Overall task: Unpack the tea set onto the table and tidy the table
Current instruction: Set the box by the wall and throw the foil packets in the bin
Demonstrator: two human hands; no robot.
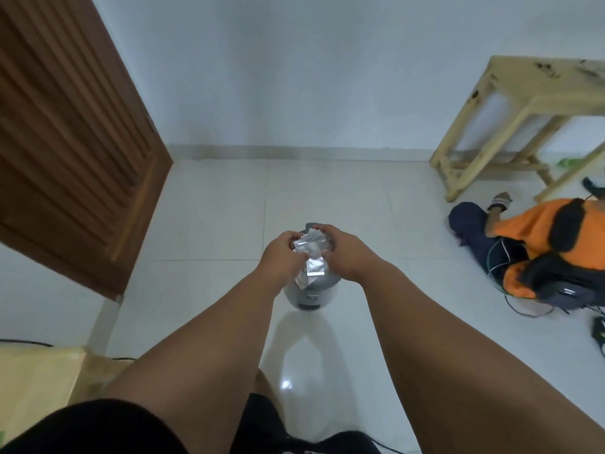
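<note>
Both my arms reach forward over the white tiled floor. My left hand [282, 257] and my right hand [347, 253] together grip a bunch of crumpled silvery plastic wrappers [311, 257]. The wrappers hang just above a round grey bin [311, 294] that stands on the floor. My hands hide most of the bin's top. No tea set piece is in view.
A brown louvred door [72, 136] stands open at the left. A light wooden table [523, 103] stands at the right by the wall. A person in an orange shirt [537, 244] sits on the floor beside it, with cables around. A cardboard box [36, 385] sits at lower left.
</note>
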